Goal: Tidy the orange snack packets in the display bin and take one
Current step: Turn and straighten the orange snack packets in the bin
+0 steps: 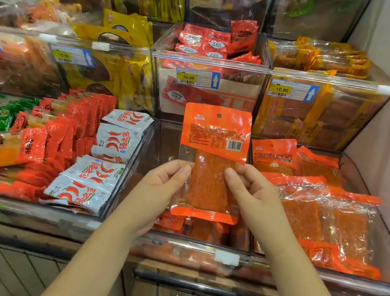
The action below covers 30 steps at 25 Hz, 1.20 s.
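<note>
I hold one orange snack packet upright above the middle clear display bin, its back with the barcode facing me. My left hand pinches its left edge, thumb on the front. My right hand pinches the right edge the same way. A few more orange packets lie low in the bin under the held one. The bin to the right holds several similar orange packets lying flat.
The bin on the left holds red packets and white chilli-print packets. Upper-tier bins with 10.90 price tags stand behind. A white divider panel closes the right side. A wooden counter front lies below.
</note>
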Available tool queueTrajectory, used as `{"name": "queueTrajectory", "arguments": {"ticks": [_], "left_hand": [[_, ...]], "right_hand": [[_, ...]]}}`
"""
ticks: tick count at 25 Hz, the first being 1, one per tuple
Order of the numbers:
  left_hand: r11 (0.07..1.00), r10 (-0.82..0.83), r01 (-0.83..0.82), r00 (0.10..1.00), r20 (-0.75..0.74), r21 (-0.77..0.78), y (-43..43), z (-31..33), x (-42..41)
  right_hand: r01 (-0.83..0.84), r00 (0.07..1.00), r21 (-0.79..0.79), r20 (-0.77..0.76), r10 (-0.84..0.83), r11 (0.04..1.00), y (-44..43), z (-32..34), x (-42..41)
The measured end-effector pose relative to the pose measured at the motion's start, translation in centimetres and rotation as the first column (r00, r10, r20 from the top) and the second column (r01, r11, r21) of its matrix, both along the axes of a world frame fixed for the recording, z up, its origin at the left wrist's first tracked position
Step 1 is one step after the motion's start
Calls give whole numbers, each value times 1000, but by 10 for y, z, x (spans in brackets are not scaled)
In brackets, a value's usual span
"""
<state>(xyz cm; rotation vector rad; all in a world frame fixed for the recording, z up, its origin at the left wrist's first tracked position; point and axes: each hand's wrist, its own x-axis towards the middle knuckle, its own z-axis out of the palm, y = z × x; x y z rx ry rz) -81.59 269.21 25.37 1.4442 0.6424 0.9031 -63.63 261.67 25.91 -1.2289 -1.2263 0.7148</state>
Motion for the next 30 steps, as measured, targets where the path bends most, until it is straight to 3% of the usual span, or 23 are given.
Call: {"name": "queueTrajectory", "arguments": {"ticks": [2,4,6,8,10,17,30], "left_hand": [[984,126,-122,992,-26,128,0,-3,2],[866,365,-308,928,-77,393,2,-9,1],[775,435,-297,891,-129,558,2,-11,3],[886,228,-105,947,-227,451,-2,-8,7],[950,58,17,971,-230,311,-4,-6,10],[1000,-2,2,995,103,-3,-4,2,4],[990,124,-131,984,125,46,-1,0,2]], "right_hand": [[45,999,42,17,-46,998,2,-2,0],[140,989,91,32,-143,986,5,-4,0],[186,980,116,50,-193,976,7,-5,-1],[137,978,119,139,-153,983,5,-6,-3],[67,969,82,234,-84,994,4,-6,-4],[146,977,98,143,-159,984,7,-7,1],[117,981,108,140,-132,987,0,-7,0]]}}
